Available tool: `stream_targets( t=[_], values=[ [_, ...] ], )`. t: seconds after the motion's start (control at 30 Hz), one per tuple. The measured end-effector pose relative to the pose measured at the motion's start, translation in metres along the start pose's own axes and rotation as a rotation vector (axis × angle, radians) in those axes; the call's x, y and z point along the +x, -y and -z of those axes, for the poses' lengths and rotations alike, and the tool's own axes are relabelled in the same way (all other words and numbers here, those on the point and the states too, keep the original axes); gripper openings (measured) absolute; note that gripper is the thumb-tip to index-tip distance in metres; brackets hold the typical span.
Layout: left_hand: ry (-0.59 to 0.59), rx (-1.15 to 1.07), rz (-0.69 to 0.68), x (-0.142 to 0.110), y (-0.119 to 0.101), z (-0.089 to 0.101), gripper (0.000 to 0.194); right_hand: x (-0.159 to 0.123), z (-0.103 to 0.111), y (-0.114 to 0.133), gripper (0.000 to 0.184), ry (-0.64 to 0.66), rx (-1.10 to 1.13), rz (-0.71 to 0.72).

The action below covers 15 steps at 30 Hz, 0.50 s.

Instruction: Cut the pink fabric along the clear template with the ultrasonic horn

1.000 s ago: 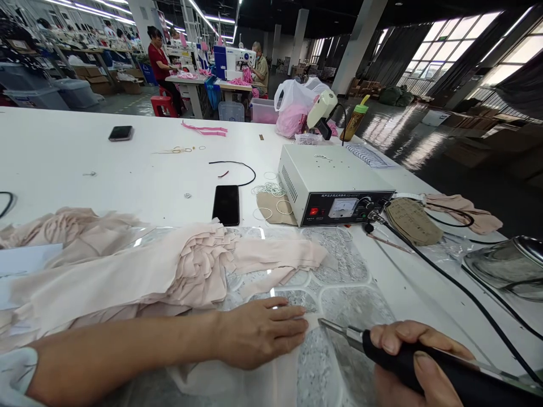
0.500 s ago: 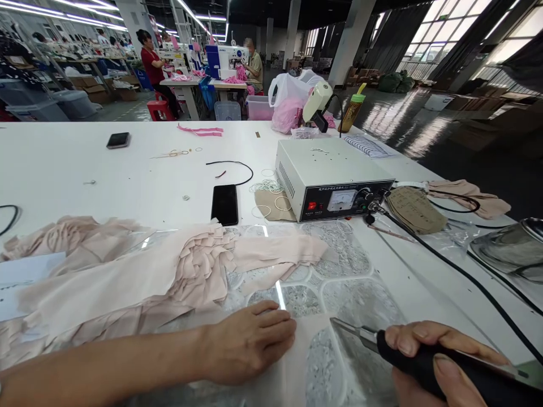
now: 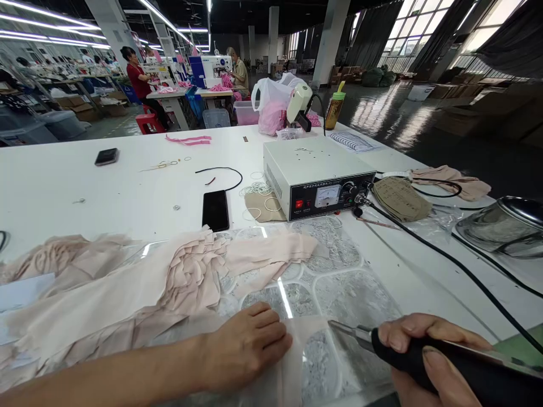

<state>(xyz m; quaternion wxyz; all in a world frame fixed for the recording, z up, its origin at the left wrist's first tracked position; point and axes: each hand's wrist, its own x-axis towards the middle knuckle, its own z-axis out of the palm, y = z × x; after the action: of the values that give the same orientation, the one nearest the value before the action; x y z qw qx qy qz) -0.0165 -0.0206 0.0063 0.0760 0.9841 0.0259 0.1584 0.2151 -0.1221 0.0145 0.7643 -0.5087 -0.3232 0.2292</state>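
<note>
My left hand (image 3: 250, 347) lies palm down with its fingers curled together, pressing on a sheer pale fabric piece (image 3: 311, 325); the thumb is hidden. My right hand (image 3: 432, 350) is wrapped round the black handle of a corded cutting handpiece (image 3: 382, 342). Its narrow metal tip touches or nearly touches the fabric's upper right corner. Beneath the fabric is a clear, stone-patterned mat (image 3: 352, 305). Left of and beyond my left hand are heaped pale pink fabric strips (image 3: 195, 271), with a flat layered stack (image 3: 271, 251) beside them.
A metal control box (image 3: 333, 195) with a lit red switch stands at the back right, its black cable (image 3: 445, 274) running along the right. Nearby are a phone (image 3: 215, 210), rubber bands (image 3: 257, 189), brown card patterns (image 3: 401, 199) and a shiny metal container (image 3: 500, 226). Two people work beyond the table.
The camera view has shifted, so the far table things appear further left and lower. My left fingers look slightly more curled. The cutting handpiece's tip stays near the same fabric corner.
</note>
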Motion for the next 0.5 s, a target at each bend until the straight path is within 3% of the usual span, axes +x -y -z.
stream_targets(
  t=[0.17,0.27,0.4,0.5],
  values=[
    [-0.084,0.069,0.122,0.008,-0.013,-0.016,0.02,-0.003,0.008,0.002,0.02,0.032,-0.044,-0.029],
    [-0.113,0.127,0.121,0.01,-0.019,-0.022,0.026,-0.006,0.012,0.001,0.022,0.029,-0.049,-0.042],
    [-0.049,0.188,0.006,0.011,-0.011,-0.01,0.017,-0.009,0.016,0.001,0.018,-0.009,-0.023,-0.042],
    [0.06,0.21,-0.08,0.012,-0.003,0.003,0.015,-0.01,0.019,0.005,0.017,0.041,-0.01,-0.024]
  ],
)
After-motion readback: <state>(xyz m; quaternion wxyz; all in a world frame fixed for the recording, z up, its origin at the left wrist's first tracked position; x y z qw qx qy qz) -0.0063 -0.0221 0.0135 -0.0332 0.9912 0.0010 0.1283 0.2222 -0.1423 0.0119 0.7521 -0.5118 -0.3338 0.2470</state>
